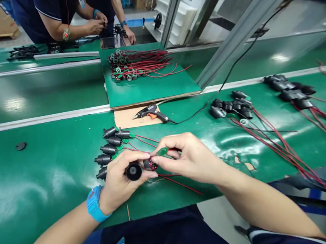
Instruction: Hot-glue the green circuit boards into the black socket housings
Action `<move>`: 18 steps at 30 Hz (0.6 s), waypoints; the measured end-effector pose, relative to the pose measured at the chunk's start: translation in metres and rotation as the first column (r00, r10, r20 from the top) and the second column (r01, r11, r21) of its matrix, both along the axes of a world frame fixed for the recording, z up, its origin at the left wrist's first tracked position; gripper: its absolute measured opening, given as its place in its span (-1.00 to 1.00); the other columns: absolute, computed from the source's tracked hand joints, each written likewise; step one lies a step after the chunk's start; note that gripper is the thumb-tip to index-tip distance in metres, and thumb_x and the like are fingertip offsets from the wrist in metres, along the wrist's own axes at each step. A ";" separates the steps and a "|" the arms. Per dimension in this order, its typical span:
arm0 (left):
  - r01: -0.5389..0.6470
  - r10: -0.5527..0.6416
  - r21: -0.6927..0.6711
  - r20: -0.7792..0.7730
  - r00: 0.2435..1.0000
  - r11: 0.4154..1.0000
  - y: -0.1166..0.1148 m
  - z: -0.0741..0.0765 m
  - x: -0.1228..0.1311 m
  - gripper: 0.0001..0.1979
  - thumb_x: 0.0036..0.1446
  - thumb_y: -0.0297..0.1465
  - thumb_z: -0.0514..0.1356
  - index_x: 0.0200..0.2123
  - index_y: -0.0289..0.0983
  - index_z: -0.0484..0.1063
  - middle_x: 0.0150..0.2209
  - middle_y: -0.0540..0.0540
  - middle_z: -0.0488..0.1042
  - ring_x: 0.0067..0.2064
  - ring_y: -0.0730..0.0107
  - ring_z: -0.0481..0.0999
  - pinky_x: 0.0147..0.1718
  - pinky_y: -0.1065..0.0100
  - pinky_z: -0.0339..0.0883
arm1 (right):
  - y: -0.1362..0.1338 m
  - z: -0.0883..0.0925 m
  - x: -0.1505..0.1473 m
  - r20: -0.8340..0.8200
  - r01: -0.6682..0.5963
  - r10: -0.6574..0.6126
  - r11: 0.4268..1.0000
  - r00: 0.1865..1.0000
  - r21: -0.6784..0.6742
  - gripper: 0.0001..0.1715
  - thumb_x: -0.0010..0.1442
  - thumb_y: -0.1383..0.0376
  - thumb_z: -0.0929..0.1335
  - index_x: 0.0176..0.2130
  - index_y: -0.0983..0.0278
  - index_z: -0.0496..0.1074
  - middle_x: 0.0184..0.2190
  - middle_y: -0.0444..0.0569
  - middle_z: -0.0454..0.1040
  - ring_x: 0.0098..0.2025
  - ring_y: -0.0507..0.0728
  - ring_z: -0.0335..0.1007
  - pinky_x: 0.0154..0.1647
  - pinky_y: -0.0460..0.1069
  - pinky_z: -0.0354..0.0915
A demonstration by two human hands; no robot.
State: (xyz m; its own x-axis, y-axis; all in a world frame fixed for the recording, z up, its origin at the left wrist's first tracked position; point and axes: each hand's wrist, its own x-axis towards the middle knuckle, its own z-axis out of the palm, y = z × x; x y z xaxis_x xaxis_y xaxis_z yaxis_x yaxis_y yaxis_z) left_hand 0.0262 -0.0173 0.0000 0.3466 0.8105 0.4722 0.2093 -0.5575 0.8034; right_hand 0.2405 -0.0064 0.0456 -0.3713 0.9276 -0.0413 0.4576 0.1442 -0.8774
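Observation:
My left hand (pixel 121 173), with a blue wristband, is closed around a black cylindrical housing (pixel 133 172), its round end facing me. Thumb and fingertips of my right hand (pixel 181 155) pinch a small round part (pixel 150 163) with red spots and a green tab (pixel 162 151). This part touches my left fingertips beside the housing; whether the two pieces are joined I cannot tell. Just beyond my left hand lie several black housings (pixel 103 159) in a column, with green tabs and red wires running right, partly hidden by my hands.
A glue gun (pixel 150 111) lies on cardboard (pixel 122 119) ahead. Behind it, a raised green board (pixel 151 92) bears many red-wired parts (pixel 128 65). Wired black housings (pixel 231 107) lie to the right, a small black disc (pixel 21 146) to the left. Co-workers' hands (pixel 97 25) are across the bench.

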 end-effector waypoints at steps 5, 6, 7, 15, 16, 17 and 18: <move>-0.035 0.035 0.007 -0.015 0.999 0.999 -0.002 -0.002 0.001 -0.67 0.05 -0.24 0.47 -0.15 -0.18 0.52 -0.30 -0.02 0.61 -0.35 0.41 0.57 -0.31 0.38 0.47 | -0.012 -0.022 -0.005 -0.183 0.102 -0.113 0.993 0.977 -0.066 -0.75 0.17 0.18 0.44 -0.44 0.30 0.50 -0.65 -0.27 -0.01 -0.60 -0.09 -0.19 -0.60 -0.09 -0.23; -0.019 0.019 0.018 -0.013 1.000 1.000 -0.001 -0.003 0.000 -0.62 0.01 -0.22 0.48 -0.13 -0.18 0.52 -0.28 -0.03 0.61 -0.36 0.41 0.57 -0.31 0.38 0.47 | -0.012 -0.024 -0.006 -0.207 0.114 -0.126 0.991 0.970 -0.070 -0.76 0.16 0.19 0.44 -0.43 0.30 0.51 -0.65 -0.27 0.00 -0.60 -0.09 -0.19 -0.60 -0.09 -0.24; 0.007 -0.007 0.034 -0.015 1.000 0.999 0.000 -0.004 -0.001 -0.57 -0.02 -0.22 0.50 -0.09 -0.18 0.51 -0.25 -0.04 0.61 -0.38 0.43 0.56 -0.32 0.38 0.48 | -0.012 -0.025 -0.006 -0.227 0.116 -0.132 0.990 0.965 -0.086 -0.77 0.15 0.19 0.44 -0.42 0.30 0.51 -0.66 -0.28 0.01 -0.61 -0.09 -0.20 -0.61 -0.10 -0.24; -0.012 0.013 0.051 -0.015 1.000 0.999 0.004 -0.012 -0.004 -0.66 0.05 -0.39 0.47 -0.12 -0.20 0.49 -0.30 -0.03 0.60 -0.30 0.41 0.57 -0.30 0.40 0.46 | -0.006 -0.035 -0.015 -0.252 0.113 -0.127 0.991 0.959 -0.070 -0.74 0.16 0.20 0.42 -0.48 0.30 0.47 -0.65 -0.27 0.05 -0.60 -0.09 -0.17 -0.59 -0.10 -0.17; -0.035 0.035 0.024 -0.013 0.999 0.999 0.003 -0.013 -0.003 -0.66 0.03 -0.37 0.48 -0.14 -0.20 0.49 -0.31 -0.02 0.58 -0.32 0.43 0.56 -0.31 0.41 0.45 | -0.007 -0.037 -0.017 -0.248 0.123 -0.132 0.991 0.960 -0.055 -0.75 0.16 0.20 0.42 -0.47 0.30 0.49 -0.63 -0.25 0.09 -0.60 -0.09 -0.15 -0.59 -0.09 -0.16; -0.060 0.060 -0.002 -0.015 0.998 0.998 0.002 -0.014 -0.002 -0.66 0.03 -0.35 0.49 -0.15 -0.20 0.49 -0.33 -0.01 0.57 -0.34 0.44 0.55 -0.32 0.42 0.44 | -0.008 -0.039 -0.018 -0.245 0.131 -0.136 0.991 0.960 -0.037 -0.75 0.17 0.19 0.42 -0.45 0.30 0.51 -0.62 -0.23 0.14 -0.59 -0.08 -0.13 -0.58 -0.09 -0.15; -0.082 0.082 -0.020 -0.017 0.996 0.996 0.001 -0.015 -0.001 -0.67 0.03 -0.33 0.48 -0.17 -0.20 0.48 -0.34 0.00 0.56 -0.35 0.44 0.54 -0.34 0.42 0.43 | -0.009 -0.040 -0.020 -0.246 0.140 -0.139 0.990 0.959 -0.015 -0.76 0.18 0.19 0.42 -0.43 0.30 0.53 -0.61 -0.22 0.16 -0.59 -0.08 -0.11 -0.58 -0.09 -0.13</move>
State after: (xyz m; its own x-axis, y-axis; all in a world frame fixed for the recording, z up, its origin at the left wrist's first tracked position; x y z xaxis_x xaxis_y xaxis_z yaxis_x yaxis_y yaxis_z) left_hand 0.0253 -0.0163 -0.0147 0.2857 0.8462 0.4498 0.2664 -0.5209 0.8110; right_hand 0.2206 -0.0152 0.0053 -0.2367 0.9708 0.0378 0.2435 0.0970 -0.9650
